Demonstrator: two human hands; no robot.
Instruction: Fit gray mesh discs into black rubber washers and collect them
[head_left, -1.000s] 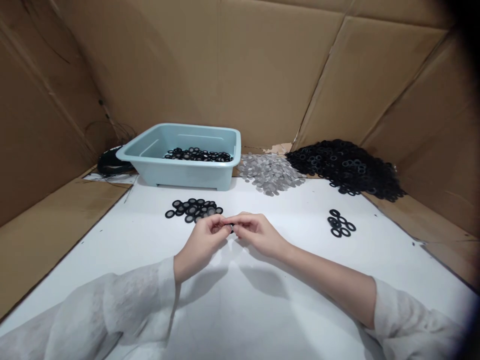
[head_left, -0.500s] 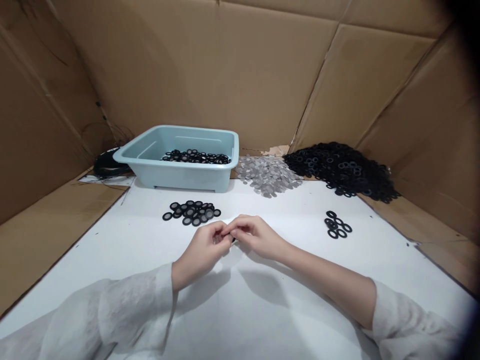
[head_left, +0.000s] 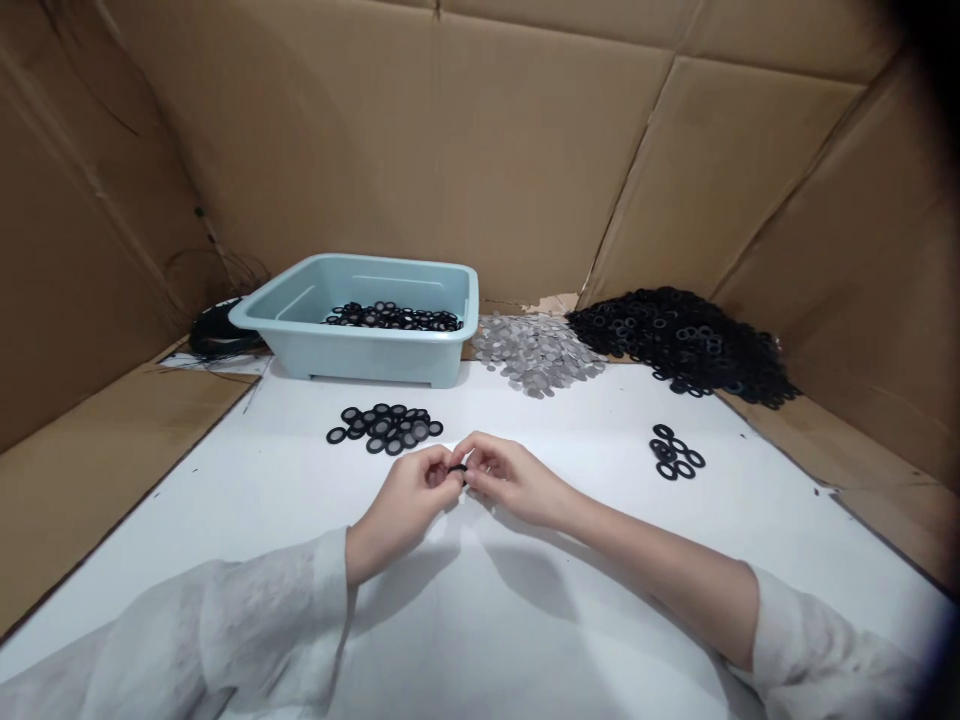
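My left hand point(head_left: 405, 505) and my right hand point(head_left: 510, 480) meet fingertip to fingertip low over the white table point(head_left: 525, 620). Both pinch one small black ring point(head_left: 458, 469) between them. Just beyond my left hand lies a small cluster of black rings with grey mesh inside point(head_left: 385, 427). A few plain black rings point(head_left: 675, 456) lie to the right of my right hand.
A light blue tub point(head_left: 360, 325) holding several black rings stands at the back left. A heap of grey mesh discs point(head_left: 534, 350) and a large heap of black rings point(head_left: 682, 342) lie at the back. Cardboard walls point(head_left: 480, 140) enclose the table; dark cords point(head_left: 214, 335) sit left of the tub.
The hands stay together on the ring, shifting slightly toward me. The view has tilted a little.
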